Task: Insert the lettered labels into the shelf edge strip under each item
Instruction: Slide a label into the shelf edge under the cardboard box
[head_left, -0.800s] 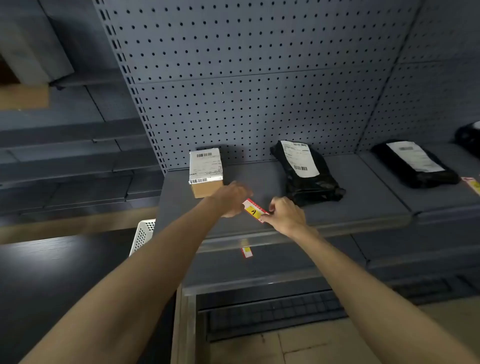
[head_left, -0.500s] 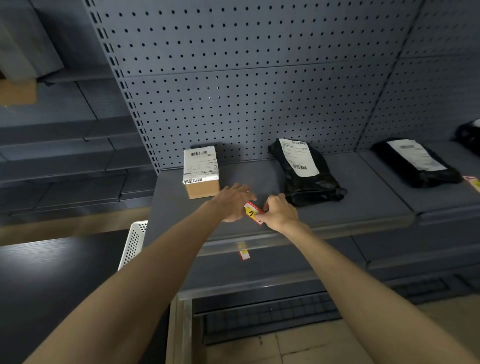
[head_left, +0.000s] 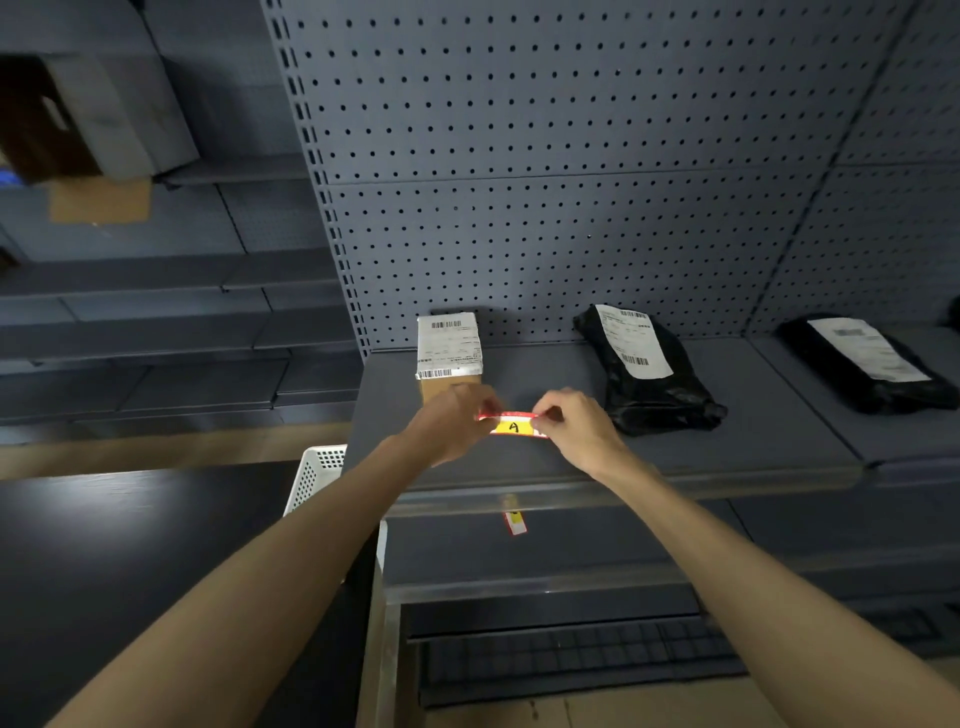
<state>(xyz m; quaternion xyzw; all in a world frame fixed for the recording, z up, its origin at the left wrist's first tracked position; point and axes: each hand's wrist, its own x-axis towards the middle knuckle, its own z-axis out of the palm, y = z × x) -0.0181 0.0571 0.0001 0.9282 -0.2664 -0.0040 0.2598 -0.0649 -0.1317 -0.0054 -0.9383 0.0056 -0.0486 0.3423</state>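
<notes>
At the far left I could make out only a blurred cardboard box on a dim upper shelf, cut off by the frame edge. Lower down, a white perforated basket showed just one corner; the left forearm covered the rest of it.

My left hand pinched the left end of the label, its fingertips curled over the card so I could not see how much of the edge they covered. The hand also hid the lower front of the small brown box behind it. The label was held level between both hands, above the grey shelf and clear of the edge strip; a black letter A on yellow was readable, the red print along its top was not. My right hand pinched the right end, thumb and forefinger closed on the corner.

Below the strip hung a second small tag, too blurred to read.

Further right lay a black parcel bag with a white slip, then another black bag, its slip smeared. At the extreme right edge a dark shape was cropped beyond telling.
</notes>
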